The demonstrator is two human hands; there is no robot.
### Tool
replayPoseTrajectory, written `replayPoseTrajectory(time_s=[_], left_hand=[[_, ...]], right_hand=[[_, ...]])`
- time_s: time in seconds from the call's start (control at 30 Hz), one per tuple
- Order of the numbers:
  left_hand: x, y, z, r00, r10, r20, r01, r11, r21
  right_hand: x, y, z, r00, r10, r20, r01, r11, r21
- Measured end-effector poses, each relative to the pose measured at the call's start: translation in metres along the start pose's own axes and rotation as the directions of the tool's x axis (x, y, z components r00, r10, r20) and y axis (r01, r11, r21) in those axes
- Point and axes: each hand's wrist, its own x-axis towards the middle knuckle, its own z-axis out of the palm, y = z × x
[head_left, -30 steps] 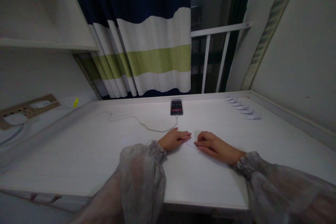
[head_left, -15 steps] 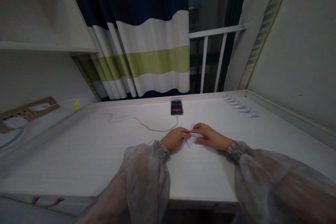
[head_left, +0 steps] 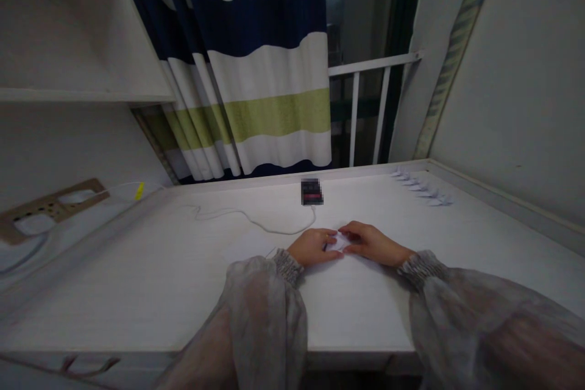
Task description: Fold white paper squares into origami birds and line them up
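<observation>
A small piece of folded white paper (head_left: 337,242) lies between my hands on the white desk. My left hand (head_left: 313,246) grips its left side, fingers curled along the upper edge and the thumb at the lower edge. From the right, my right hand (head_left: 371,242) pinches the other side between thumb and fingers. Parts of the paper are hidden under the fingertips, so its full shape cannot be made out.
Several small folded paper figures (head_left: 425,189) stand in a row at the back right. Behind my hands lies a blurred dark device (head_left: 311,192) with a white cable (head_left: 274,231). A power strip (head_left: 50,210) is at the left wall; a striped curtain (head_left: 274,113) hangs behind.
Both hands have shifted their hold on the paper. The left thumb now shows along the lower edge, and the paper's downward-pointing corner is no longer visible. The view has tilted slightly.
</observation>
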Motion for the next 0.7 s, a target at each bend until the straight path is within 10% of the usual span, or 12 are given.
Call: replayPoseTrajectory(time_s=[0.3,0.47,0.7], left_hand=[[0.005,-0.003,0.002,1.0,0.009,-0.026,-0.007,0.998,0.06],[0.006,-0.002,0.004,0.973,-0.116,-0.201,0.076,0.977,-0.199],[0.013,0.001,0.016,0.904,-0.421,-0.075,0.135,0.449,-0.883]], right_hand=[[-0.002,0.019,-0.001,0.991,-0.116,-0.064,0.108,0.988,-0.114],[0.001,0.016,0.0,0.977,-0.152,-0.148,0.145,0.988,-0.061],[0.004,0.0,-0.004,0.974,0.201,-0.102,-0.123,0.855,0.503]])
